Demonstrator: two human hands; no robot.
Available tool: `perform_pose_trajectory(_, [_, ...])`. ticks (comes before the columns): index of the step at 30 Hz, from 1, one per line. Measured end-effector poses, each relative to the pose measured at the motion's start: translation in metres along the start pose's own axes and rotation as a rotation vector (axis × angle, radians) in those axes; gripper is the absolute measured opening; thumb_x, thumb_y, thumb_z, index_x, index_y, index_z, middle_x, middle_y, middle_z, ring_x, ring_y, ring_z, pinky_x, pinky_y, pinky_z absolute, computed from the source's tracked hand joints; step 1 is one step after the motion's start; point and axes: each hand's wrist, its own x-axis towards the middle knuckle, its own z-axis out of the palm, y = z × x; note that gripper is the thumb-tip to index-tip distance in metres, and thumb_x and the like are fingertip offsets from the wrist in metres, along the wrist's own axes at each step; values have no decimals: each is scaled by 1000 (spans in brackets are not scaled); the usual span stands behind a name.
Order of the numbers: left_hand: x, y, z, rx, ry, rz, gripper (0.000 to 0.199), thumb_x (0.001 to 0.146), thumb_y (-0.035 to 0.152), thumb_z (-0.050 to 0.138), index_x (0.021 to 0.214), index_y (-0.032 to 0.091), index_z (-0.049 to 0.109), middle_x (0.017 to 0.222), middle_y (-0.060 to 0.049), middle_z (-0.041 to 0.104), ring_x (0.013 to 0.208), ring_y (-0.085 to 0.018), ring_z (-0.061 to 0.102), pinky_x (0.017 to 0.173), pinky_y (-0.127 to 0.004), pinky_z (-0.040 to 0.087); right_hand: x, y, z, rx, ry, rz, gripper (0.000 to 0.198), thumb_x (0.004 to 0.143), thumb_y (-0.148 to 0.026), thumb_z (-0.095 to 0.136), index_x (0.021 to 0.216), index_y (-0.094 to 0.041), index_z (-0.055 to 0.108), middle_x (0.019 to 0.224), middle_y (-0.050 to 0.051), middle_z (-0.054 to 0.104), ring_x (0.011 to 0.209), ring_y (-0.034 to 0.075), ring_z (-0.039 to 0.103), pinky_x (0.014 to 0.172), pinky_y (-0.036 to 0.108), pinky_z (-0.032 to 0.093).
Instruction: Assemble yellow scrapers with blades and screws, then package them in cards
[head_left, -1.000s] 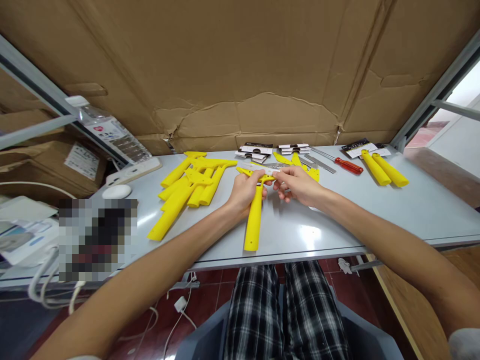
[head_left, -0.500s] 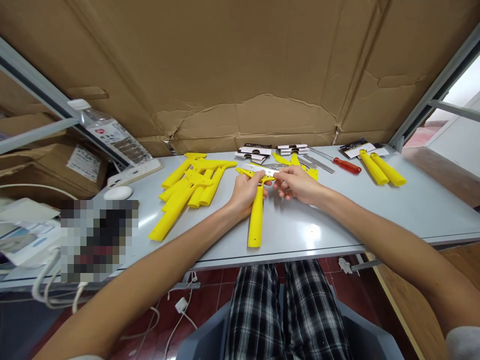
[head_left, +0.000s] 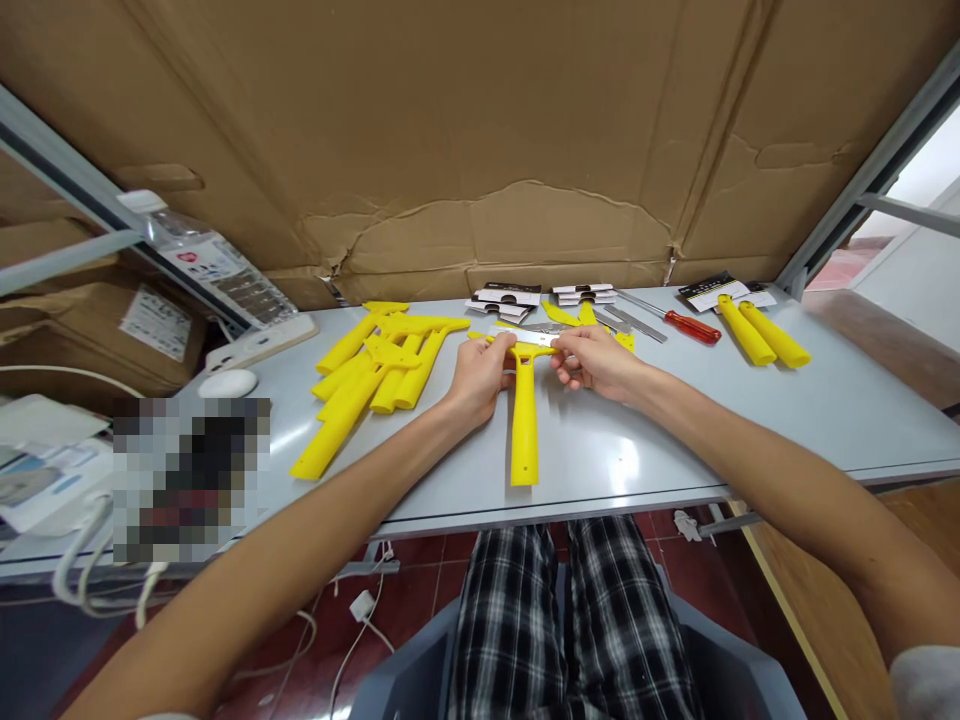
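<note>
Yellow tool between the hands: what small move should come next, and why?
Probably press the pale strip evenly against the yellow tool, since it lies along the tool's top with the left hand and right hand at opposite ends.

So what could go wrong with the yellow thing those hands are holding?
The shiny strip at the head of the yellow tool might be sharp; I can't tell. The left hand and right hand have fingers right by it, so a slip could nick one.
The tool's handle points toward the near edge of the table, so if dropped, it might fall off.
The left arm passes near the pile of yellow tools, so a bump could shift them.
</note>
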Motion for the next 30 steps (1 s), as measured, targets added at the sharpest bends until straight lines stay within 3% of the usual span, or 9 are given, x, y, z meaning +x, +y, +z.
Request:
perform_pose_trajectory(6, [3,-3,-3,37,-62,35,24,76,37,76,82,15,67,80,-9,75,66,-18,69,48,-24,49,2,-1,1,40,-3,-3,11,101,-17,57,97,-10,64,80,7,69,53,8,59,44,21,46])
perform_pose_trajectory(11, [18,16,-16,144,-110,32,29,82,45,77,87,17,70,86,-10,75,61,-17,66,47,-25,51,7,-8,-10,42,69,-45,11,102,-12,55,94,-10,63,75,6,68,52,8,60,45,20,47])
perform_pose_trajectory(14, [35,28,-33,335,-9,244,27,88,43,69,94,17,74,90,-11,77,69,-19,69,52,-27,55,13,-12,-24,47,114,-82,12,101,-11,54,92,-11,62,75,6,68,52,8,60,45,20,47])
perform_pose_trajectory(17, [49,28,-49,692,38,504,21,86,33,69,99,18,77,96,-11,79,86,-23,73,74,-33,62,18,-15,-35,48,138,-123,11,100,-11,56,90,-12,61,75,7,68,53,8,60,46,20,48])
perform_pose_trajectory(22, [55,15,-59,1256,-246,700,34,86,22,62,115,17,79,124,-14,79,119,-34,71,110,-50,53,22,-14,-42,13,108,-128,11,99,-12,57,88,-13,60,75,7,68,54,8,61,47,20,50])
perform_pose_trajectory(30, [54,22,-61,1409,-427,670,33,93,28,63,121,19,79,126,-14,79,118,-35,72,106,-48,52,23,-11,-40,3,98,-94,8,98,-14,60,91,-14,58,77,6,69,52,8,59,45,21,48])
